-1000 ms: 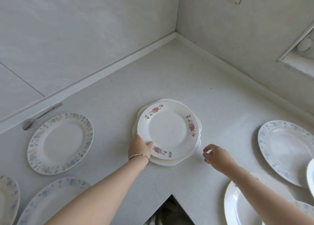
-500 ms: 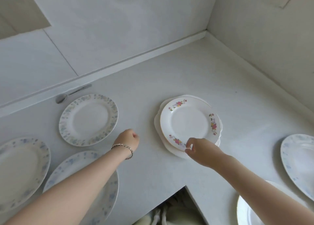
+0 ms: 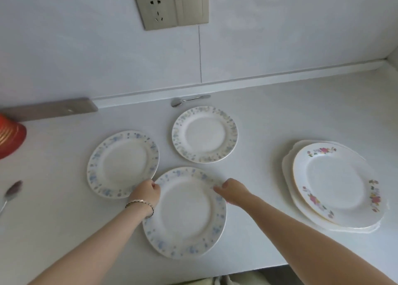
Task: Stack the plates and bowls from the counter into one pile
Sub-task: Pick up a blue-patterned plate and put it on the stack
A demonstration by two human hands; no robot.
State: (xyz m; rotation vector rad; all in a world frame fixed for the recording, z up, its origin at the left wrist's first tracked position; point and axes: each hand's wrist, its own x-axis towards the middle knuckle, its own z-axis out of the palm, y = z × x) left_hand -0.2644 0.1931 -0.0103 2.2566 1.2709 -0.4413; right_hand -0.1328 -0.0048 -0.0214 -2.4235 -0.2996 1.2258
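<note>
While gripping front-edge blue plate (image 3: pixel 185 213) between left hand (image 3: pixel 146 193) and right hand (image 3: pixel 233 191), log pile (image 3: pixel 331 183) begun at counter (image 3: pixel 280 116) right edge, other plates (image 3: pixel 122 164) loose.

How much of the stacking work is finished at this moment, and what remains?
Done: a pile topped by the pink-flowered plate stands at the right. In hand: the left hand and right hand grip opposite rims of the nearest blue plate. Left: that plate, the left blue plate and the far plate lie unstacked.
</note>
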